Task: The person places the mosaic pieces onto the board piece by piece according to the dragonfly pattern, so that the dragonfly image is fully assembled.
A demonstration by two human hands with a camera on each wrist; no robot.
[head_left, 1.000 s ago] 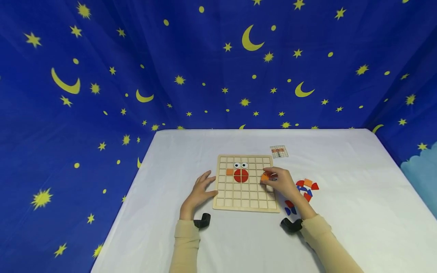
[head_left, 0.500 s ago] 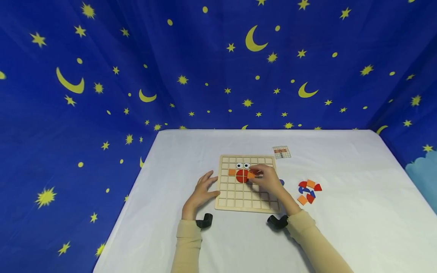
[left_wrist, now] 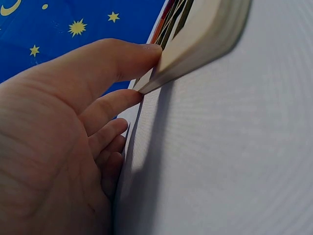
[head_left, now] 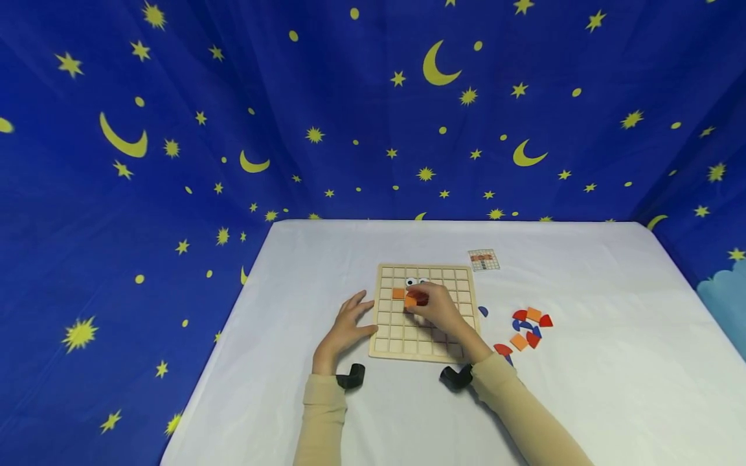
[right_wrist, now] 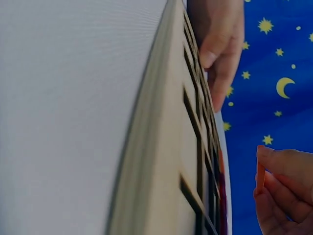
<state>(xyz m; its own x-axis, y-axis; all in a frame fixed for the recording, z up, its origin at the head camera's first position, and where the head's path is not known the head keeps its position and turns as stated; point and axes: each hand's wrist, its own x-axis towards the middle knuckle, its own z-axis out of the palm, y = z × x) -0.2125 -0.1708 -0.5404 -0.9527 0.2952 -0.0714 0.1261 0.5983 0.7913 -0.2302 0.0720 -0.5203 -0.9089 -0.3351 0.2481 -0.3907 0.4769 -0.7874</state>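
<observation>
My right hand (head_left: 444, 312) pinches an orange square tile (head_left: 410, 302) between thumb and fingers, above the middle of the wooden grid board (head_left: 392, 331). In the right wrist view the tile (right_wrist: 261, 169) appears edge-on, raised off the board. Beneath the hand, a red round shape is mostly covered, and two eye pieces (head_left: 410, 282) are partly covered. Another orange square tile (head_left: 398, 294) sits in a grid cell to the left. My left hand (head_left: 344, 331) rests at the board's left edge, thumb and fingers spread, touching the rim (left_wrist: 195, 58).
Right of the board lie loose red, blue and orange pieces (head_left: 519, 342), with a blue half-round (head_left: 483, 311) close to the rim. A small printed pattern card (head_left: 484, 259) lies behind the board's right corner. A white cloth (head_left: 612, 336) covers the table; starry blue curtains surround it.
My right hand has moved left across the board with the orange tile, from its right side to over the red shape. The left hand stays at the board's edge.
</observation>
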